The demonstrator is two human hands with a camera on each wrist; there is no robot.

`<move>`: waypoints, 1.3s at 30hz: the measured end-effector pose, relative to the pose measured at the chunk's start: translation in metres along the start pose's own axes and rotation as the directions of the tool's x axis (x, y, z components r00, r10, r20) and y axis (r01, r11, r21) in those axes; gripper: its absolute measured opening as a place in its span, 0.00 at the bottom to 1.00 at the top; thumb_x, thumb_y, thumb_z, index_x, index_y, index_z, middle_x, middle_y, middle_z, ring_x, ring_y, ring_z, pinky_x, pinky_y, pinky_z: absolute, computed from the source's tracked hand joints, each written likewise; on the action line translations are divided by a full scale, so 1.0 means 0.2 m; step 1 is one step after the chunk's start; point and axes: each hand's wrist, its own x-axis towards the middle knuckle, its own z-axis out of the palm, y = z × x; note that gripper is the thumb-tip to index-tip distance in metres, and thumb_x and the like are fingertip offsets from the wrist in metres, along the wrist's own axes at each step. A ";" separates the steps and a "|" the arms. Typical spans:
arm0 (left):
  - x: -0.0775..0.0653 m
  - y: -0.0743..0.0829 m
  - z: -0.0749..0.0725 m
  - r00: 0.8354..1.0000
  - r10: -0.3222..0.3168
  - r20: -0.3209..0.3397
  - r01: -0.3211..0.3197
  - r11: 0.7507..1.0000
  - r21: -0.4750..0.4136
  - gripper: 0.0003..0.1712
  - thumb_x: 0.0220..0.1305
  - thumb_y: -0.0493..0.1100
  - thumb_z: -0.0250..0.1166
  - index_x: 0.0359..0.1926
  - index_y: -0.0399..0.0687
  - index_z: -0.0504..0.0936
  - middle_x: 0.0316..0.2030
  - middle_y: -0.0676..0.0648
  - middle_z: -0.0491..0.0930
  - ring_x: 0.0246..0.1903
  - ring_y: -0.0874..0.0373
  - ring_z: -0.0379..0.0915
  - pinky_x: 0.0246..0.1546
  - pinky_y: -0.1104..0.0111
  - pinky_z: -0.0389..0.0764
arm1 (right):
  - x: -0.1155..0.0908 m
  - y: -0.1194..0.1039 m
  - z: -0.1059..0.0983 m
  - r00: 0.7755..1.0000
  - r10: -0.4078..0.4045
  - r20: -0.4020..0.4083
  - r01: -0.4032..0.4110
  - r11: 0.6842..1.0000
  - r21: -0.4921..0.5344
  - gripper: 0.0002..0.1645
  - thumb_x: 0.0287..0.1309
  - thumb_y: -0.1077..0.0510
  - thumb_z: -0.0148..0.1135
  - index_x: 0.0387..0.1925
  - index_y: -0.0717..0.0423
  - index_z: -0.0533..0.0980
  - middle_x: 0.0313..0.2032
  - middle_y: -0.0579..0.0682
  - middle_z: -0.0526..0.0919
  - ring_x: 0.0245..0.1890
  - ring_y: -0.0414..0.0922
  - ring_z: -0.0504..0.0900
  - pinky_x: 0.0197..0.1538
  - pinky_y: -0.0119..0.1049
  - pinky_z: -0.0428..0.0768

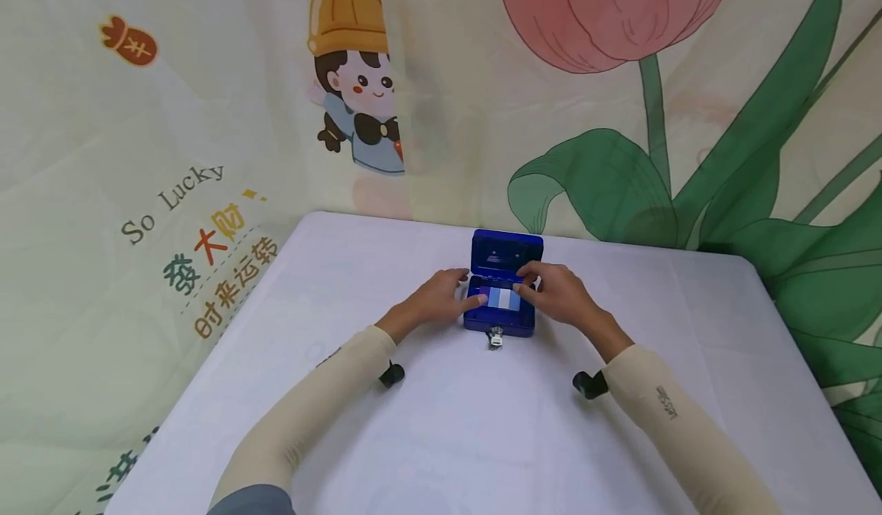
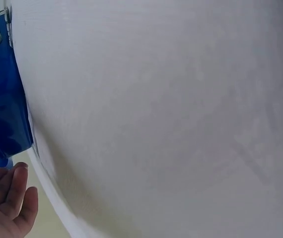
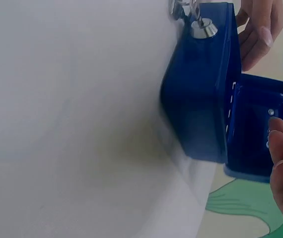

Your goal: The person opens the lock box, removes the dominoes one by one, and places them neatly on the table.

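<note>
two pale sleeves [image 1: 324, 400] cross the white table [image 1: 482, 438] to a blue box [image 3: 196, 109], front lock [image 3: 204, 29] nearest; left hand [image 1: 439, 298], fingers loosely spread, has its thumb beside a striped packet [image 1: 503, 299] in the box; right hand [image 1: 561, 294], fingers bent, is opposite, grip unclear; behind, the lid [image 1: 506, 251] stands raised

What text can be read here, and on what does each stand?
"So Lucky": backdrop
"發大财": backdrop
"时来运转": backdrop
Character on the printed red pouch: too small to be sure
Green marks, lower left of backdrop: cut off, unreadable
Left sleeve and right sleeve prints: too small to read
</note>
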 end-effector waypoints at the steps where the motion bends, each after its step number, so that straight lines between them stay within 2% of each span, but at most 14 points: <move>1: 0.00 0.00 0.00 1.000 0.012 0.006 -0.012 1.000 0.009 0.50 0.65 0.70 0.60 0.73 0.38 0.64 0.66 0.38 0.73 0.64 0.45 0.72 0.64 0.51 0.74 | 0.01 -0.01 0.01 1.000 -0.005 0.014 0.005 1.000 -0.009 0.19 0.66 0.50 0.65 0.53 0.57 0.80 0.42 0.51 0.86 0.36 0.46 0.81 0.39 0.40 0.83; 6: 0.00 0.00 0.02 0.996 0.084 0.033 -0.085 0.996 0.017 0.49 0.64 0.71 0.61 0.73 0.42 0.65 0.65 0.41 0.75 0.66 0.47 0.71 0.66 0.52 0.73 | 0.06 -0.04 0.05 0.997 -0.005 0.080 0.008 0.999 -0.035 0.21 0.64 0.51 0.67 0.54 0.58 0.80 0.42 0.52 0.86 0.40 0.47 0.84 0.48 0.45 0.85; 11: -0.01 0.00 0.03 0.995 0.086 0.043 -0.086 0.996 0.003 0.52 0.59 0.73 0.64 0.74 0.48 0.63 0.65 0.44 0.75 0.66 0.48 0.70 0.66 0.51 0.72 | 0.10 -0.06 0.10 0.992 -0.001 0.128 0.009 0.998 -0.062 0.22 0.62 0.51 0.69 0.53 0.58 0.81 0.42 0.51 0.87 0.42 0.47 0.84 0.50 0.46 0.84; 19: -0.01 0.00 0.03 0.984 0.170 0.058 -0.164 0.982 -0.095 0.56 0.53 0.68 0.73 0.76 0.50 0.60 0.64 0.46 0.76 0.62 0.52 0.73 0.66 0.53 0.73 | 0.15 -0.07 0.15 0.985 -0.032 0.170 0.044 0.997 -0.070 0.23 0.61 0.52 0.71 0.54 0.58 0.81 0.45 0.52 0.87 0.46 0.48 0.85 0.54 0.47 0.83; 24: -0.01 -0.01 0.04 0.979 0.200 0.050 -0.196 0.977 -0.082 0.58 0.51 0.67 0.75 0.75 0.48 0.60 0.63 0.45 0.77 0.60 0.53 0.74 0.65 0.55 0.73 | 0.16 -0.08 0.17 0.984 -0.042 0.174 0.058 0.995 -0.083 0.22 0.60 0.52 0.71 0.53 0.59 0.82 0.42 0.52 0.88 0.42 0.46 0.85 0.53 0.47 0.84; 33: -0.01 -0.01 0.04 0.977 0.210 0.047 -0.207 0.976 -0.062 0.57 0.50 0.65 0.76 0.74 0.49 0.61 0.62 0.46 0.77 0.59 0.55 0.74 0.64 0.59 0.74 | 0.20 -0.09 0.22 0.981 -0.013 0.192 0.046 0.986 -0.163 0.26 0.59 0.49 0.72 0.54 0.60 0.82 0.35 0.50 0.88 0.33 0.43 0.84 0.44 0.41 0.86; 39: -0.01 -0.02 0.04 0.975 0.215 0.046 -0.212 0.975 -0.062 0.58 0.49 0.66 0.77 0.74 0.49 0.61 0.62 0.45 0.77 0.59 0.55 0.75 0.63 0.60 0.75 | 0.21 -0.11 0.24 0.980 -0.010 0.201 0.052 0.978 -0.204 0.27 0.60 0.47 0.72 0.55 0.59 0.82 0.40 0.53 0.89 0.35 0.45 0.86 0.46 0.44 0.86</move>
